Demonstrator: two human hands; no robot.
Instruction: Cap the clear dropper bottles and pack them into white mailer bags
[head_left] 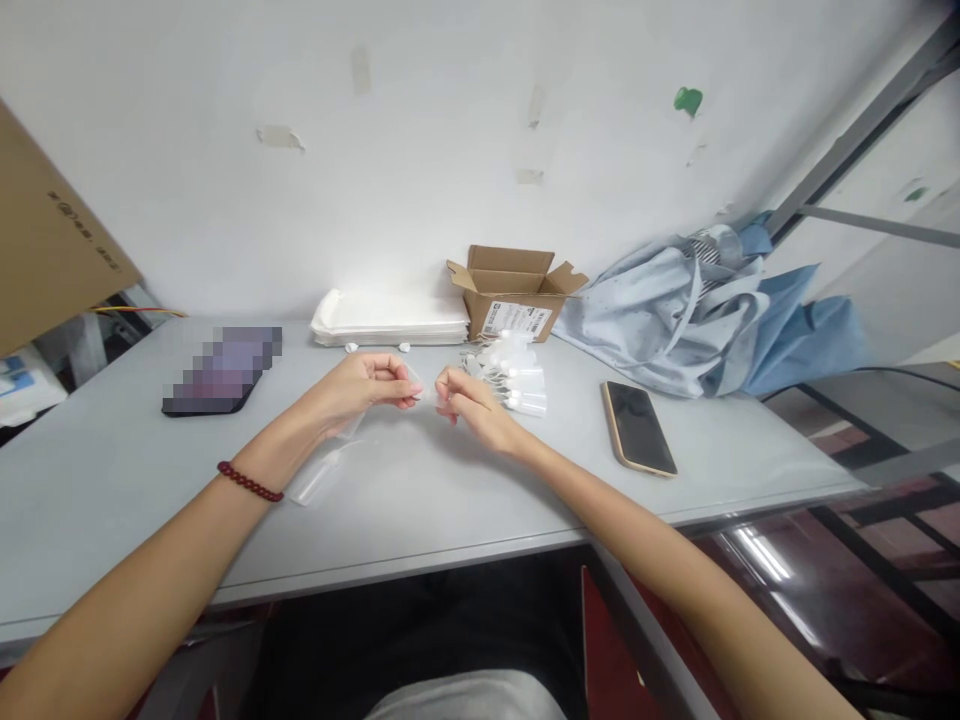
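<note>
My left hand (384, 382) is closed in a pinch on a small clear plastic piece (415, 380). Facing it, a short gap away, my right hand (474, 405) also has its fingers curled together; what they hold, if anything, is too small to make out. Beneath my left wrist lies a clear plastic tube-like piece (318, 477) with a whitish end, and another is partly hidden by that hand. Just behind my right hand is a pile of similar clear pieces (525, 378) with white ends and greyish, cord-like parts.
A stack of white flat packets (394, 320) and an open cardboard box (512, 290) stand against the wall. Two small white bits (404, 347) lie before the packets. On the right are a phone (639, 428) and blue cloth (675, 310); a blurred-out device (223, 371) lies left.
</note>
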